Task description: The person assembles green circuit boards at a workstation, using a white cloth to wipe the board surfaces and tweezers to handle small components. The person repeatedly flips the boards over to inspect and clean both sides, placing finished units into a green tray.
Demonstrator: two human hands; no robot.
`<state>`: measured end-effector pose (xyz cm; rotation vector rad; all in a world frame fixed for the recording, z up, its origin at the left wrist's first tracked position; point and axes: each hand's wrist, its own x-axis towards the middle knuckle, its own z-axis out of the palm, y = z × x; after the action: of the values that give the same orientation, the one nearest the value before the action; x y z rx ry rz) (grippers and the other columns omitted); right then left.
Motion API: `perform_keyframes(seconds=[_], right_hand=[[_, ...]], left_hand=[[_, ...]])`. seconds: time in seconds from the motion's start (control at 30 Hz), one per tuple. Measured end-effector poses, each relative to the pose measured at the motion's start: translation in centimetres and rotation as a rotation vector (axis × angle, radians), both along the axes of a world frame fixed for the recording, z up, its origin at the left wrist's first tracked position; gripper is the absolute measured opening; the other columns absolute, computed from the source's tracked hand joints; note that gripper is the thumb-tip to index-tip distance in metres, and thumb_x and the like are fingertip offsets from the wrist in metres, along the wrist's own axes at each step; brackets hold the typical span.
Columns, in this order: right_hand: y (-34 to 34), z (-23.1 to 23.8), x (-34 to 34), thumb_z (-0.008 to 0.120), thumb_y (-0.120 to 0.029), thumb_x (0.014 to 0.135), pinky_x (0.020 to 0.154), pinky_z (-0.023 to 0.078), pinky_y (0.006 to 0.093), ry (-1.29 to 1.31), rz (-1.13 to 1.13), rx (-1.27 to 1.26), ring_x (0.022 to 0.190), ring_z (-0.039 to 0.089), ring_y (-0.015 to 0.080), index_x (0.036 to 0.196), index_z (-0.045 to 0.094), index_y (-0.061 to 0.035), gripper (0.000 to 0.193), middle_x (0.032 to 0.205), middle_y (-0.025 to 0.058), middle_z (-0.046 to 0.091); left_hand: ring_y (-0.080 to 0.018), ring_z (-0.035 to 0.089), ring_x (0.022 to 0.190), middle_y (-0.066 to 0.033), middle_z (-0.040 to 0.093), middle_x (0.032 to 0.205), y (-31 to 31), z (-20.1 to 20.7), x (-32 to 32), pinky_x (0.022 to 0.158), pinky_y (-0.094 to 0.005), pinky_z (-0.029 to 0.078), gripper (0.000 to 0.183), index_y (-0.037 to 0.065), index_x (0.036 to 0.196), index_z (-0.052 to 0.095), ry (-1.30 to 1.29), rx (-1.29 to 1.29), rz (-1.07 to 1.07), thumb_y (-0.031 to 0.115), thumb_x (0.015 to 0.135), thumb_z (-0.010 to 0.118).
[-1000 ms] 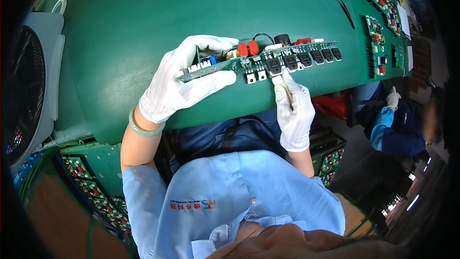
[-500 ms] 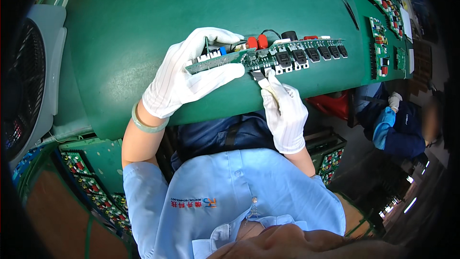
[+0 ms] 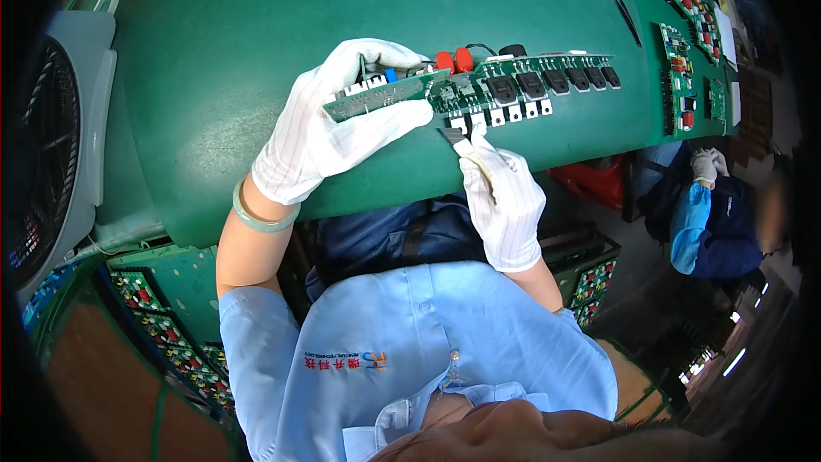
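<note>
White striped gloves cover both of my hands. My left hand is closed on the left end of a long green circuit board, thumb along the near side and fingers over the back. The board is held tilted above the green table, with red and blue parts and a black cylinder along its far side. Several black flat components line the side that faces me. My right hand pinches a slim pale tool with a dark flat tip, close by the white-tabbed components at the board's lower edge; whether it touches them I cannot tell.
A grey fan stands at the left. Black tweezers and another circuit board lie on the right of the green table. More boards sit lower left. A co-worker's gloved hands show at the far right.
The board has tilted slightly, so more of its component side faces me. The tool's tip has shifted a little left along the lower edge. The co-worker's hands have risen and come together.
</note>
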<state>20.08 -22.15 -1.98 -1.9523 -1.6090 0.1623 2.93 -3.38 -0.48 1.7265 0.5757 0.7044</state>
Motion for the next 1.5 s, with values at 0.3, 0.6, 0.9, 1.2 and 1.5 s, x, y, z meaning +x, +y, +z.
perform_keyframes(seconds=[0.3,0.6,0.9,1.2,1.5], right_hand=[[0.2,0.2,0.1,0.071,-0.001,0.086,0.077,0.055,0.0342,0.055,-0.042,0.033,0.087,0.067,0.0281,0.111,0.07,0.0007,0.026,0.108,0.0139,0.073],[0.5,-0.7,1.0,0.071,-0.003,0.086,0.068,0.056,0.0344,-0.068,-0.062,0.087,0.085,0.068,0.0289,0.112,0.068,-0.0025,0.026,0.102,0.0143,0.071],[0.8,0.4,-0.1,0.072,0.005,0.083,0.074,0.057,0.0311,0.117,-0.153,0.043,0.087,0.071,0.0259,0.106,0.073,-0.005,0.025,0.102,0.0153,0.072],[0.7,-0.6,1.6,0.069,-0.008,0.082,0.054,0.05,0.0332,-0.039,-0.077,0.137,0.067,0.062,0.0226,0.119,0.065,-0.0026,0.037,0.085,0.0076,0.061],[0.3,0.3,0.8,0.072,-0.008,0.081,0.052,0.05,0.0317,-0.107,-0.065,0.135,0.064,0.062,0.0198,0.11,0.068,-0.0095,0.029,0.079,0.003,0.059]], left_hand=[[-0.0186,0.064,0.104,-0.0155,0.068,0.117,-0.2,-0.1,0.0,0.093,-0.0326,0.05,0.045,-0.003,0.116,0.059,-0.013,-0.002,-0.009,0.009,0.08,0.082],[-0.0184,0.067,0.099,-0.0144,0.069,0.114,-0.2,0.1,-0.2,0.089,-0.0325,0.053,0.047,-0.004,0.117,0.059,0.001,0.043,-0.008,0.01,0.079,0.082],[-0.017,0.061,0.103,-0.0129,0.066,0.117,-0.5,0.8,0.3,0.093,-0.0303,0.049,0.045,-0.004,0.118,0.06,-0.005,-0.083,-0.022,0.005,0.08,0.081],[-0.0177,0.06,0.102,-0.0154,0.064,0.118,-0.2,0.2,0.6,0.093,-0.0318,0.048,0.044,-0.005,0.117,0.058,0.061,-0.017,0.051,0.007,0.081,0.08],[-0.0173,0.06,0.1,-0.0138,0.064,0.116,-0.3,0.1,0.7,0.091,-0.031,0.049,0.043,-0.006,0.118,0.058,0.084,-0.056,0.063,0.007,0.082,0.078]])
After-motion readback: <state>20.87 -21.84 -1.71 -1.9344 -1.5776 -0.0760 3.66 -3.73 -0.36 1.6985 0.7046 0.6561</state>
